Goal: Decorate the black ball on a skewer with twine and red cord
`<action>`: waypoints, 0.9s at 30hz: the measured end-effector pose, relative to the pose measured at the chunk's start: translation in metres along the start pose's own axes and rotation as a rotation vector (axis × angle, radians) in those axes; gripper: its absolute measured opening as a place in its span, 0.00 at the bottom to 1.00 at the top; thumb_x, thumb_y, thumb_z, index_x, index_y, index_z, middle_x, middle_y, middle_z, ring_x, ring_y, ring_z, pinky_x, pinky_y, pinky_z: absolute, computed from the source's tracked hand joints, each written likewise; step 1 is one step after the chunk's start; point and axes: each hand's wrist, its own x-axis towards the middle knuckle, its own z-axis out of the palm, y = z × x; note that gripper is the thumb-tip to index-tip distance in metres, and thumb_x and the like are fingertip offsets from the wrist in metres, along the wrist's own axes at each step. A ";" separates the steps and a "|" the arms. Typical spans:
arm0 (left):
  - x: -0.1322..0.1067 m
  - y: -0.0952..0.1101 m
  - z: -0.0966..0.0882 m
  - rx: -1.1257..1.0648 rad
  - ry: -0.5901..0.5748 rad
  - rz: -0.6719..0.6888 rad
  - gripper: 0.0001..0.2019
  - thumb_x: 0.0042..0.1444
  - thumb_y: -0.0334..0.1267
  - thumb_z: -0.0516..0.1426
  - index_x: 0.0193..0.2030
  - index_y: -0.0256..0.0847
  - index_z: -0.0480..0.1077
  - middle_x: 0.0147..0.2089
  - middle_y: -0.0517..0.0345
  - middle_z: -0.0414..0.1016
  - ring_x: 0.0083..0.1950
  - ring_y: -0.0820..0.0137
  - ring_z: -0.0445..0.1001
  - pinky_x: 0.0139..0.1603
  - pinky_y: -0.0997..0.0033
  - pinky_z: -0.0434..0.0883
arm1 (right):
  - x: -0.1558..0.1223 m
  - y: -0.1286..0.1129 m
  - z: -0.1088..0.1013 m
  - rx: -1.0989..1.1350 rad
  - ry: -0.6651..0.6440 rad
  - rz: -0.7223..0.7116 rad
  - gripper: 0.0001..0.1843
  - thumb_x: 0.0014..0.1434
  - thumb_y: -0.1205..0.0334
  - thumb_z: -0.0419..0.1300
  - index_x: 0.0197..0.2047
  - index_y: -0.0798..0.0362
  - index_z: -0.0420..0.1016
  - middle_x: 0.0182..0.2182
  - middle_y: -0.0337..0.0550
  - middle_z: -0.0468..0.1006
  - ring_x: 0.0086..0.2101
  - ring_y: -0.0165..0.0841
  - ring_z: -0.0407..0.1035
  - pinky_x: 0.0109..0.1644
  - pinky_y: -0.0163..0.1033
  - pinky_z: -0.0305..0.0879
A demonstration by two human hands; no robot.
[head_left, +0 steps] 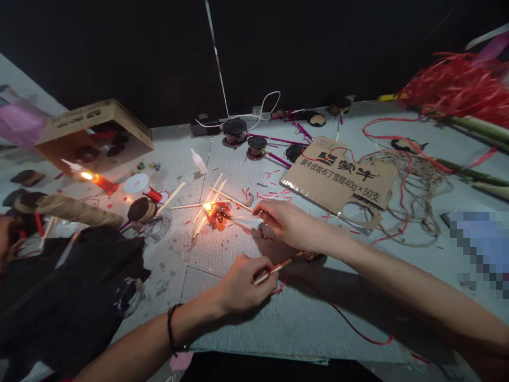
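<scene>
My left hand (250, 281), with a dark bracelet at the wrist, is closed around a thin wooden stick (284, 263). Red string shows on that stick, and its far end meets a dark round piece (312, 255) partly hidden under my right forearm. My right hand (288, 223) pinches a slim, pale, see-through stick (242, 216). Its dark tip reaches into a puddle of melted red wax (219, 218), where a small flame (208, 207) burns. Several loose wooden sticks (199, 220) lie crossed around the wax.
A lit red candle (101, 183) stands tilted at the left, before a cardboard box (115, 119). A white glue bottle (199, 162), small drums (234, 131), flattened cardboard (338, 175) and tangled twine (421, 185) lie about. Black cloth (75, 297) covers the lower left; another person's hand (5, 239) is beyond.
</scene>
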 end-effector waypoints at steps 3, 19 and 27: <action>0.000 0.000 0.000 0.018 0.000 0.001 0.15 0.65 0.43 0.55 0.27 0.42 0.71 0.19 0.69 0.55 0.22 0.75 0.54 0.31 0.66 0.58 | -0.001 -0.003 -0.006 -0.017 -0.007 0.004 0.12 0.67 0.74 0.53 0.42 0.49 0.74 0.38 0.47 0.83 0.38 0.40 0.74 0.42 0.43 0.63; 0.000 0.001 0.000 0.004 -0.002 0.011 0.15 0.65 0.42 0.54 0.28 0.41 0.71 0.19 0.69 0.54 0.21 0.76 0.54 0.27 0.69 0.55 | 0.007 -0.004 -0.001 -0.002 0.000 -0.007 0.11 0.70 0.71 0.53 0.43 0.51 0.75 0.41 0.50 0.83 0.39 0.40 0.75 0.44 0.43 0.64; -0.004 -0.005 0.001 0.191 0.014 0.158 0.15 0.70 0.40 0.53 0.32 0.41 0.72 0.21 0.65 0.65 0.21 0.75 0.62 0.26 0.71 0.59 | 0.001 -0.008 -0.003 0.004 0.053 -0.079 0.11 0.71 0.69 0.53 0.48 0.52 0.77 0.42 0.50 0.84 0.40 0.39 0.76 0.44 0.43 0.66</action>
